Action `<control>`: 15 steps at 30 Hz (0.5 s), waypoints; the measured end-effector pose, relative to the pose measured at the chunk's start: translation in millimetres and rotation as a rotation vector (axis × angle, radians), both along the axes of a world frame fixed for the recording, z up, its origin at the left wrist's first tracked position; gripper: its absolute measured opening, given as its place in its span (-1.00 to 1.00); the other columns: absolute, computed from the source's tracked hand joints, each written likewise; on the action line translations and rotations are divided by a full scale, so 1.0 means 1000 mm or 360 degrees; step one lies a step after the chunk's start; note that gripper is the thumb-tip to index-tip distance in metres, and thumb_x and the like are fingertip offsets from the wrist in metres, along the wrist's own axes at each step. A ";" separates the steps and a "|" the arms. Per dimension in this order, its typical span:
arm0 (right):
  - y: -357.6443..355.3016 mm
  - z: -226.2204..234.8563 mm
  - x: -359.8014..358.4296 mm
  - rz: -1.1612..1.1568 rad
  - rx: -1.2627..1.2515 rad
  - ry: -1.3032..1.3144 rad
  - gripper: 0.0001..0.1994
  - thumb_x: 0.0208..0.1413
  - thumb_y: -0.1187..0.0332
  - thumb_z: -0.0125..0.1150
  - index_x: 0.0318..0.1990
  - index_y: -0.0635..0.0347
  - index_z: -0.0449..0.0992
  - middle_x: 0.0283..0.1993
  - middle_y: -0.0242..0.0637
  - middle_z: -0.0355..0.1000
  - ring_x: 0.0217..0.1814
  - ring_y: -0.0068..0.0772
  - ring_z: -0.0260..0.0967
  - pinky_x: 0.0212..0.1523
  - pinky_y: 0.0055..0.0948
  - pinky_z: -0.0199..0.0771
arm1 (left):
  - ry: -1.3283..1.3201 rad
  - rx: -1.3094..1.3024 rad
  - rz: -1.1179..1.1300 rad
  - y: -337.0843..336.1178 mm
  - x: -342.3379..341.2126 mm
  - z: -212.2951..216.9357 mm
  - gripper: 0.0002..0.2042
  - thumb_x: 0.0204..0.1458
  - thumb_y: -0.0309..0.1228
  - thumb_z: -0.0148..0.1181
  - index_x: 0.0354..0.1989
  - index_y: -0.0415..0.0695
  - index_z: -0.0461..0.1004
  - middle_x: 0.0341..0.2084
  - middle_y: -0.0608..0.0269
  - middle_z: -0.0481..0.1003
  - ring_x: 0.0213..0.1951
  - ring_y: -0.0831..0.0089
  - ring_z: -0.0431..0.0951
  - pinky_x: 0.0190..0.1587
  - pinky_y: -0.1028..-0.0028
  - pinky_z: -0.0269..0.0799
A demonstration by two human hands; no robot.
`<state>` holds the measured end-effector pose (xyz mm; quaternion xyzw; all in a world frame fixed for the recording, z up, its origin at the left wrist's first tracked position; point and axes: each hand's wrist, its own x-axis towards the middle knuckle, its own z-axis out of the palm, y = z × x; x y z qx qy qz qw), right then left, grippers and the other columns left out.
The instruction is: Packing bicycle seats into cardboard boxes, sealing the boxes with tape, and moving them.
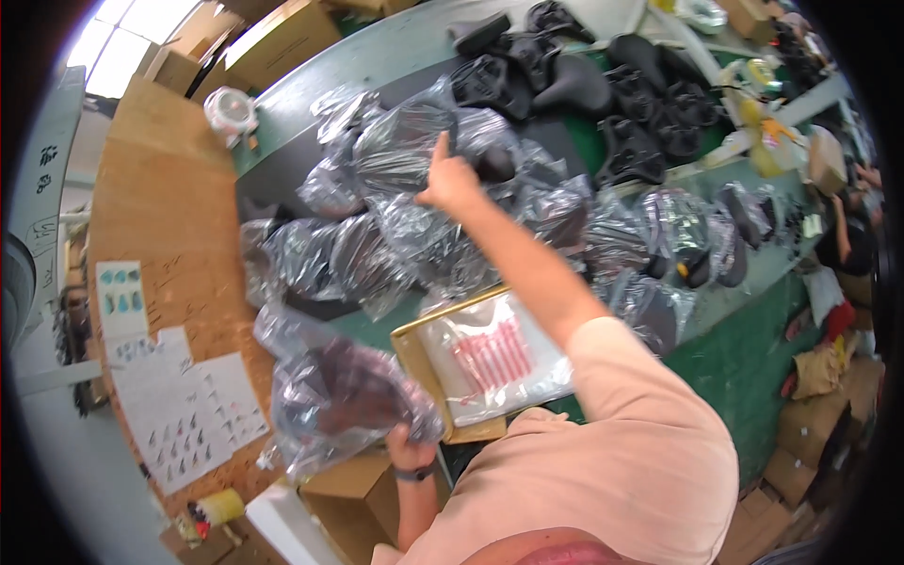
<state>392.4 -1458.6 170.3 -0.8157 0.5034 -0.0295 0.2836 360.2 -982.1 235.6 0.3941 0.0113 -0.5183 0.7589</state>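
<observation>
While my left hand point(407, 443) grips the crinkly clear plastic bag with a dark curved saddle inside point(344, 395), down at the near-left edge of the green desk point(744, 367), my right hand point(450, 181) stretches far out over the heap of glossy bagged saddles point(424, 217). That right hand holds nothing: index finger out straight, the other fingers curled in, its knuckles just above the shiny wrinkled film. The left hand is closed tight on the bag's lower edge, and the film bunches up around my fingers.

Just beside my held bag sits a shallow tan cardboard box point(419, 363), and in it lie flat clear plastic bags with red striped print point(490, 358), smooth and stacked. Beyond the heap, bare matte black moulded saddles point(603, 89) lie piled unwrapped, rounded and ribbed on their undersides. At my left runs a rough chipboard panel point(160, 217) with white paper sheets of small pictures point(184, 405) stuck flat on it. Brown cartons point(282, 38) stand at the far end.
</observation>
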 end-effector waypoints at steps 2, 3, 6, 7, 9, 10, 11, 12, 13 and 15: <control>0.005 -0.012 0.017 -0.0313 0.0190 -0.0130 0.54 -0.25 -0.12 0.75 0.61 0.61 -0.31 0.16 0.29 0.61 0.17 0.17 0.64 0.22 -0.12 0.66 | 0.0128 -0.0248 0.0160 0.021 0.000 0.015 -0.07 -0.06 -0.31 0.60 0.52 -0.16 0.20 0.25 0.14 0.41 0.24 0.24 0.48 0.26 0.14 0.52; 0.002 -0.014 0.013 -0.0331 0.0141 -0.0101 0.54 -0.25 -0.12 0.75 0.61 0.61 -0.31 0.16 0.29 0.61 0.17 0.17 0.64 0.22 -0.12 0.66 | 0.0154 -0.0332 0.0189 0.033 0.003 0.019 -0.06 -0.05 -0.33 0.59 0.52 -0.15 0.19 0.26 0.12 0.40 0.25 0.22 0.47 0.27 0.13 0.52; -0.033 -0.005 -0.035 -0.0430 0.0496 -0.0436 0.05 -0.20 0.07 0.73 0.40 0.53 0.33 0.14 0.12 0.63 0.16 -0.12 0.64 0.11 -0.13 0.65 | 0.0204 -0.0353 0.0319 0.073 0.003 0.043 -0.08 -0.13 -0.41 0.62 0.46 -0.15 0.23 0.18 0.18 0.42 0.18 0.21 0.52 0.30 0.08 0.49; -0.013 0.002 -0.034 -0.0364 0.0723 -0.0799 -0.07 -0.15 0.11 0.71 0.34 0.48 0.41 0.14 0.00 0.63 0.10 -0.18 0.62 0.06 -0.16 0.63 | 0.0262 -0.0511 0.0358 0.099 0.010 0.042 -0.04 -0.13 -0.45 0.63 0.50 -0.16 0.21 0.23 0.17 0.40 0.22 0.19 0.50 0.31 0.08 0.49; 0.093 0.048 -0.005 -0.0181 0.1221 -0.1419 -0.22 -0.01 0.26 0.64 0.38 0.30 0.44 0.15 -0.28 0.60 0.04 -0.28 0.56 0.03 -0.21 0.58 | -0.0036 -0.0442 0.0605 0.188 0.014 0.048 -0.07 -0.07 -0.41 0.60 0.51 -0.21 0.19 0.26 0.14 0.40 0.23 0.20 0.48 0.31 0.14 0.48; 0.140 0.070 -0.007 -0.0261 0.1245 -0.1332 -0.19 0.02 0.31 0.62 0.45 0.20 0.39 0.14 -0.30 0.57 0.12 -0.32 0.51 0.08 -0.25 0.55 | -0.0147 -0.0405 0.0701 0.234 0.017 0.045 -0.08 -0.02 -0.37 0.58 0.52 -0.23 0.17 0.27 0.13 0.40 0.25 0.20 0.47 0.31 0.16 0.48; 0.169 0.049 -0.017 0.0009 0.0985 -0.1675 -0.18 0.05 0.36 0.60 0.49 0.16 0.35 0.17 -0.32 0.53 0.19 -0.35 0.46 0.17 -0.28 0.50 | -0.0258 -0.0398 0.0697 0.269 0.020 0.040 -0.12 0.00 -0.34 0.56 0.50 -0.23 0.20 0.25 0.15 0.41 0.24 0.23 0.47 0.31 0.19 0.47; 0.226 0.061 -0.030 0.0085 0.0812 -0.1670 -0.16 0.06 0.38 0.59 0.52 0.20 0.31 0.29 -0.27 0.49 0.27 -0.34 0.44 0.29 -0.29 0.46 | -0.0383 -0.0337 0.0756 0.317 0.016 0.035 -0.16 0.03 -0.31 0.54 0.47 -0.23 0.24 0.24 0.17 0.42 0.23 0.26 0.47 0.31 0.22 0.47; 0.260 0.052 -0.044 0.0283 0.0828 -0.1493 -0.09 0.03 0.39 0.60 0.55 0.21 0.25 0.38 -0.22 0.43 0.28 -0.31 0.43 0.31 -0.24 0.46 | -0.0502 -0.0154 0.0827 0.364 0.015 0.026 -0.25 0.09 -0.27 0.49 0.44 -0.20 0.31 0.21 0.17 0.46 0.21 0.28 0.49 0.31 0.24 0.46; 0.380 0.089 -0.059 0.0384 0.0971 -0.1568 -0.16 0.02 0.40 0.58 0.50 0.24 0.34 0.37 -0.18 0.45 0.35 -0.25 0.43 0.33 -0.23 0.49 | -0.0529 0.0283 0.1091 0.470 0.000 0.011 -0.31 0.14 -0.31 0.46 0.44 -0.17 0.35 0.20 0.22 0.52 0.18 0.29 0.55 0.30 0.21 0.50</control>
